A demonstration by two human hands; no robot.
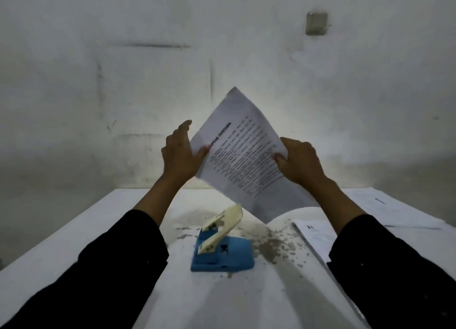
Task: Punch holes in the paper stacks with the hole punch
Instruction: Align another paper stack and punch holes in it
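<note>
I hold a printed paper stack (243, 156) up in the air above the table, tilted like a diamond with one corner pointing down. My left hand (181, 154) pinches its left edge and my right hand (299, 161) grips its right edge. Below the stack, a blue hole punch (223, 253) with a cream lever raised stands on the white table (86, 235). Neither hand touches the punch.
More printed sheets (317, 238) lie on the table to the right of the punch, partly under my right sleeve, and another pile (392, 209) sits at the far right. Grey flaked patches mark the tabletop around the punch. A white wall stands behind the table.
</note>
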